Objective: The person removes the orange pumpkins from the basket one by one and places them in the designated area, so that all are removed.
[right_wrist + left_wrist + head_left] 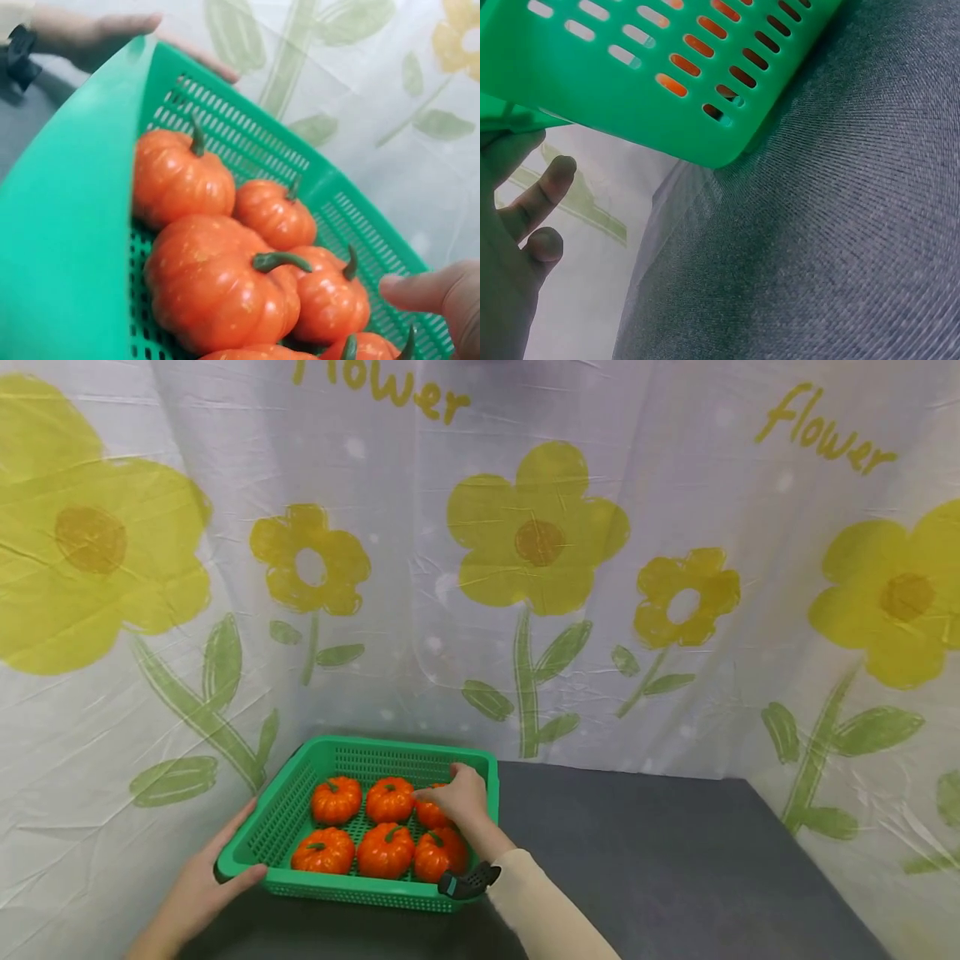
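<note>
A green plastic basket [352, 883] with slotted walls holds several small orange pumpkins [386, 852] with green stems, in two rows of three. At its near left corner my left hand [206, 881] grips the rim, thumb over the front edge and fingers along the outer left side. In the left wrist view, some fingers [544, 196] stand off the basket wall. My right hand [465, 797] is inside the basket's right part, over the back right pumpkin [431, 815] and partly hiding it. Its thumb [420, 291] is straight in the right wrist view, apart from the pumpkins.
The basket stands on a dark grey tabletop [630, 852], which extends to the right. White cloth [405, 660] printed with yellow flowers hangs behind and at both sides, close to the basket's left and back. A black band [471, 882] is on the right wrist.
</note>
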Motion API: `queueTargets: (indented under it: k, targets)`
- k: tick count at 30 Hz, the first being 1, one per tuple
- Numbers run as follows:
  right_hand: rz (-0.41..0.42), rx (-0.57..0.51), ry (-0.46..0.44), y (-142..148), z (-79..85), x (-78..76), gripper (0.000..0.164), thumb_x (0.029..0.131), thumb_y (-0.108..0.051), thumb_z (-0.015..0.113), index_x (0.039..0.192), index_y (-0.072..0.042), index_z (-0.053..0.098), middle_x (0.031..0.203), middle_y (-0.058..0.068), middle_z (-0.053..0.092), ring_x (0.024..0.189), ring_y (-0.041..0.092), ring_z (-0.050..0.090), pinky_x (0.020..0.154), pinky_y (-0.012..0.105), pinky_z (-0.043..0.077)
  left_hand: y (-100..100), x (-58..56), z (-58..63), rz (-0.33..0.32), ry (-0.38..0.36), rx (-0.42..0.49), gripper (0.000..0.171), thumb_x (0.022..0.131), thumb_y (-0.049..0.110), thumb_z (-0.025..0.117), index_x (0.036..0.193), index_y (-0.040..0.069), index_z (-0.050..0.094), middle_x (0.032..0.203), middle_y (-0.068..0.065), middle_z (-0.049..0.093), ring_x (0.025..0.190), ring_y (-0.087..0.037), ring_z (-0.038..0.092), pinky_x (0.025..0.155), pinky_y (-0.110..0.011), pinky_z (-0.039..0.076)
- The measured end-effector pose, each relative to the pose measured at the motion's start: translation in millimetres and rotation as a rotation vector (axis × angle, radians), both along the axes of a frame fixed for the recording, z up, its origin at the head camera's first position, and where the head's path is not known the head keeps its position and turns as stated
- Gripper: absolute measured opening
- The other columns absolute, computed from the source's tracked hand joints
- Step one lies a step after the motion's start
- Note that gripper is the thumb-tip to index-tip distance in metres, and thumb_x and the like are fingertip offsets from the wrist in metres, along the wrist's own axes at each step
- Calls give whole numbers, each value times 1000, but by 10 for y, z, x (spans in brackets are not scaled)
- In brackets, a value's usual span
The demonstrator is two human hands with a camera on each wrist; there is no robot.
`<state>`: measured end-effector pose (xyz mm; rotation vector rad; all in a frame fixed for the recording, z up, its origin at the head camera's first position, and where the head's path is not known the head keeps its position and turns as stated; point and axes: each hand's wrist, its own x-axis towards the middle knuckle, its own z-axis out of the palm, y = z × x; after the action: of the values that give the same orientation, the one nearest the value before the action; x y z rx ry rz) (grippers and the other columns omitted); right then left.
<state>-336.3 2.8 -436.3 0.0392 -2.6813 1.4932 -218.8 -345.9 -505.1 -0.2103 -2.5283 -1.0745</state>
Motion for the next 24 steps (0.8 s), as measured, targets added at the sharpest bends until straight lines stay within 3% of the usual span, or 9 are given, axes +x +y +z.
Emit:
queueTargets:
  k: [1,5,6,9,13,19,24]
  targets:
    - [-2,18,-6,-1,-2,3,86,79,-27,96,149,3,56,149,23,60,133,43,58,104,53,55,0,0,-2,-1,0,-1,95,91,23,81,170,23,28,155,-33,49,124,4,48,93,-71,47]
    - [-11,82,-39,-3,-16,0,88,78,-26,97,149,4,56,146,23,61,128,42,61,99,51,58,6,-1,0,-1,-9,-7,95,92,24,80,171,23,26,155,-35,48,126,-36,56,92,-75,46]
    - [-13,97,-48,-2,-17,0,85,77,-26,98,146,4,58,142,23,63,123,41,64,95,49,60,9,-1,3,0,-10,-10,96,92,24,80,171,23,26,155,-35,48,125,-41,55,92,-75,46]
    - [-14,134,-65,9,-12,-2,72,76,-26,98,131,5,64,121,19,70,100,34,69,80,42,62,19,-4,18,-5,-24,-4,96,92,24,80,171,21,25,156,-36,46,126,-47,54,93,-75,46]
    - [2,169,-82,22,-5,-7,51,76,-26,98,106,1,66,91,10,65,75,24,61,64,35,56,18,9,45,-23,-79,17,95,96,26,76,172,21,19,159,-38,40,132,-59,47,93,-78,44]
    - [41,212,-96,50,-4,-1,40,75,-19,97,93,-1,67,85,8,63,73,23,60,64,35,56,25,8,60,-33,-82,15,96,96,26,76,172,19,18,159,-39,39,135,-63,45,93,-81,42]
    - [62,242,-113,43,-3,25,41,73,-17,99,91,-2,65,83,8,62,71,22,59,61,33,53,27,12,38,-33,-56,17,95,95,24,77,171,19,21,158,-38,41,133,-62,46,93,-79,43]
